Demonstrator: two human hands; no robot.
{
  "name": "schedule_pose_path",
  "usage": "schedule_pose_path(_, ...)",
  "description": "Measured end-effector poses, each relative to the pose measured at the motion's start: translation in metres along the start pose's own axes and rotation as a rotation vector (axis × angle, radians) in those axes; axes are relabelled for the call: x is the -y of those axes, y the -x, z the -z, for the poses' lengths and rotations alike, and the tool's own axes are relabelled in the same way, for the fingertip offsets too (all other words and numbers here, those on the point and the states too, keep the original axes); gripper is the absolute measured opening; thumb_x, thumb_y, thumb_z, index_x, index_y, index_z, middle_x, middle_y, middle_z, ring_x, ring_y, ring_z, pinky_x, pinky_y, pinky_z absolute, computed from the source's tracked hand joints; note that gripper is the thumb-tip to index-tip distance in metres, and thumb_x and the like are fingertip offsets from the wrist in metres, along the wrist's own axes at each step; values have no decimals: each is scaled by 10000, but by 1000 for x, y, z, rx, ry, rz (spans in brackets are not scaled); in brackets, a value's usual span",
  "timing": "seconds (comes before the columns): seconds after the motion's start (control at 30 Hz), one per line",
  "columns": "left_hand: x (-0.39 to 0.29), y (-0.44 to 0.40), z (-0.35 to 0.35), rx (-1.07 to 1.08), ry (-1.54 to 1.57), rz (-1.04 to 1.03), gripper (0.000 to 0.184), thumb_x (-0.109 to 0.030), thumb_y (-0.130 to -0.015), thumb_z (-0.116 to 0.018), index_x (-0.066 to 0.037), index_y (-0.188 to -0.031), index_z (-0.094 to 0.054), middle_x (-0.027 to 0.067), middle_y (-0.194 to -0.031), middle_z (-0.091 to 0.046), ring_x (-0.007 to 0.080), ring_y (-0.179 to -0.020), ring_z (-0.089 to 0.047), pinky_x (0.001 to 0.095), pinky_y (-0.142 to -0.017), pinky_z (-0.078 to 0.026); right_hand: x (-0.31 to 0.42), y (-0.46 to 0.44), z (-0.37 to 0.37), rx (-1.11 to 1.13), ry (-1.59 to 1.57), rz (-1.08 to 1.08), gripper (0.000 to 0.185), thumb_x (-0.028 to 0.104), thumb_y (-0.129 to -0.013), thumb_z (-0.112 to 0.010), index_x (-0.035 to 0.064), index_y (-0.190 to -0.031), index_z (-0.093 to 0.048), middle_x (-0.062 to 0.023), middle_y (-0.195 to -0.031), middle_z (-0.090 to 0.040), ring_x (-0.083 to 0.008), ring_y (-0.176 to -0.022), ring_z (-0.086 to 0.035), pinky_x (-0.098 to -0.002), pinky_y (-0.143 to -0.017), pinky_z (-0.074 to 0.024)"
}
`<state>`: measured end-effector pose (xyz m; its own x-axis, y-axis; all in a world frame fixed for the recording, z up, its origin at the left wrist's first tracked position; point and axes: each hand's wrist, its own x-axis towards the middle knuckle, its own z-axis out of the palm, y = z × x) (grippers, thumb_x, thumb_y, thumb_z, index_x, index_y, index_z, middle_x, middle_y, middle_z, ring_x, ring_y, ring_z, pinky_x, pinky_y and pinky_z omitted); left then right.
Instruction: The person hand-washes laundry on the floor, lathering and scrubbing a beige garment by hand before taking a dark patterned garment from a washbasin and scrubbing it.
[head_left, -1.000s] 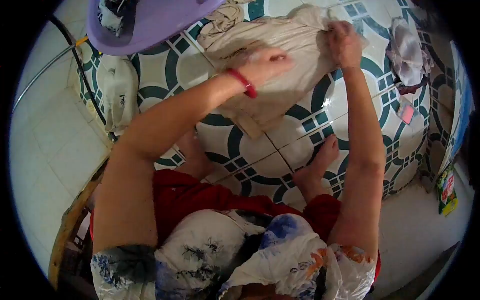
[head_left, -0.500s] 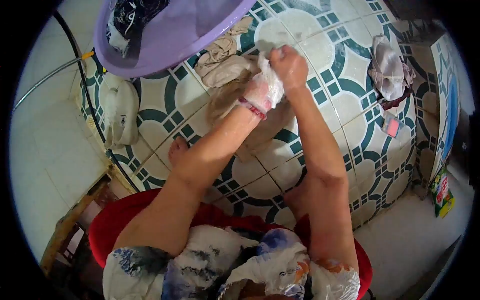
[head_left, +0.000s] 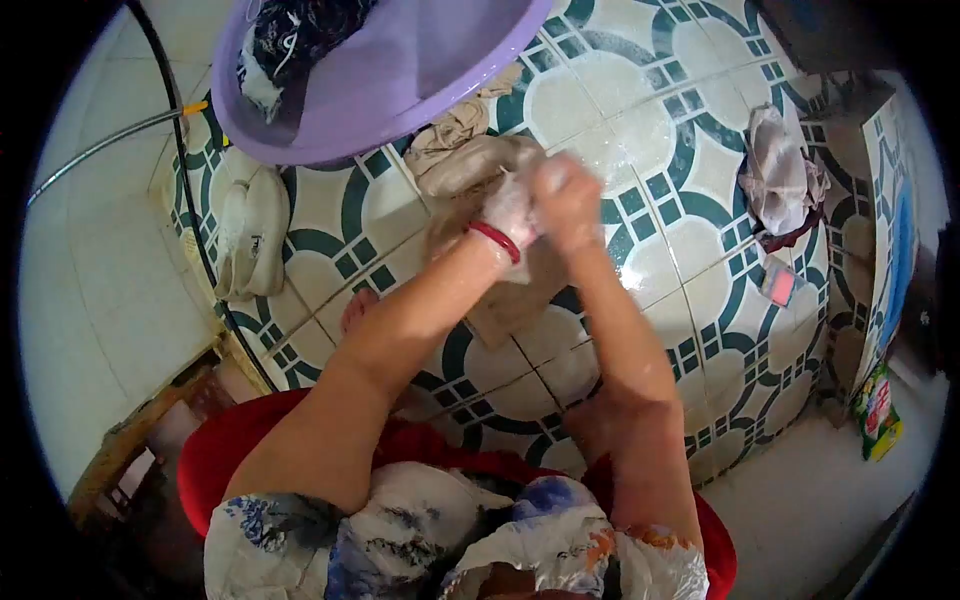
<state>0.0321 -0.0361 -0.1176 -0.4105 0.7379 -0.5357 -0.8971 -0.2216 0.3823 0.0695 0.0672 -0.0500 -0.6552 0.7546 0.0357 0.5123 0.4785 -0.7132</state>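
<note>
On the floor, just off the tub's near rim, the head view shows the cloth bunched at its far end, a flatter part reaching back beneath the hands. No longer apart over a spread-out cloth, the left hand and right hand now meet above it, so the work sits between them rather than across the floor. What looks like lather whitens the left hand, whose fingers are hidden; the right fingers seem curled but blur, and I cannot tell whether either hand grips cloth. Shoes sit toward the floor's left edge, a bundle toward its right.
</note>
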Motion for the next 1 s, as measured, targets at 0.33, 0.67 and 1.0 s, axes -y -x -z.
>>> schedule_pose_path(0.33, -23, 23, -66, -22, -1657, 10, 357, -325, -871, -421, -37, -1018, -573, 144, -1014, -607, 280, -866, -594, 402, -758, -480, -63, -14, -15, 104, 109, 2, 328, 296, -761, -553, -26, -807, -593, -247, -750, -599, -399, -676, -577, -416, -619, -477)
schedule_pose_path(0.67, -33, -12, 11, 599, 314, 120, 414, -417, -892, -420, -55, -1035, -561, 97, -968, -586, 190, -851, -576, 330, -745, -477, 33, 36, -11, 367, 115, 286, 174, 211, -812, -540, 42, -796, -577, -62, -760, -602, -181, -661, -577, -320, -630, -470)
schedule_pose_path(1.0, -14, 14, -9, 152, 247, 14, 332, -301, -816, -526, -40, -1022, -538, 97, -954, -570, 201, -835, -577, 360, -664, -490, 24, 43, -17, -25, -160, 255, 335, 370, -778, -529, 51, -693, -583, -224, -690, -582, -397, -663, -577, -451, -604, -462)
